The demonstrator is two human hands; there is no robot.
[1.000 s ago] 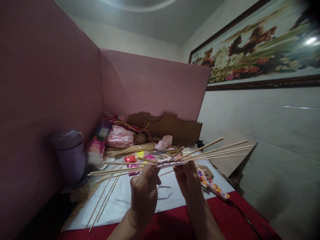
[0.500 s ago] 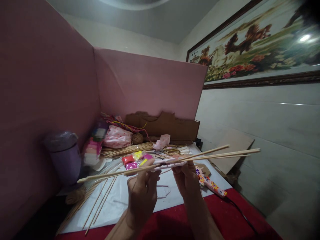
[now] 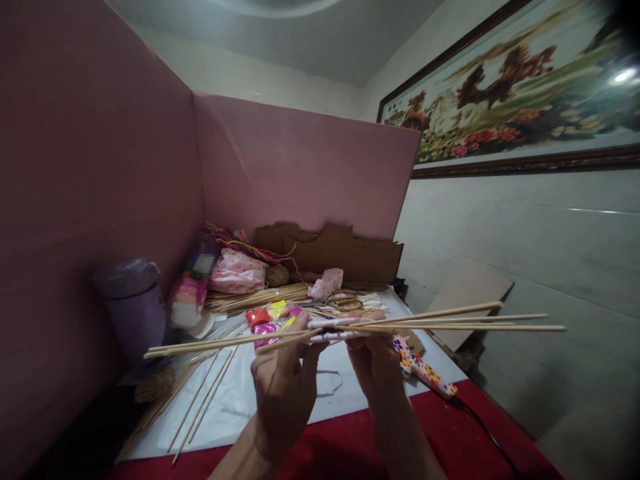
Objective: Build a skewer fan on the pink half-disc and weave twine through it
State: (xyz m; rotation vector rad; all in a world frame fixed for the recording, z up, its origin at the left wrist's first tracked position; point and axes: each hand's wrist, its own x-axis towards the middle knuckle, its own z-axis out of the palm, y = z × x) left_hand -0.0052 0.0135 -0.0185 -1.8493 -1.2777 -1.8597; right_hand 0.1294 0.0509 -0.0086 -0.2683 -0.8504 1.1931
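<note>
Reaching farther right now: held sticks (image 3: 455, 327)

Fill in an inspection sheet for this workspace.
Surface: white sheet over red cloth.
Work in hand: thin wooden sticks extending left and right from a white piece.
Clutter: coloured packets, twine ball, loose sticks.
Hands: left hand and right hand both grip the work.
Cables: black cord runs from flower-patterned glue gun across the red cloth.
Surroundings: pink partition, brown cardboard, purple container, framed horse picture.
</note>
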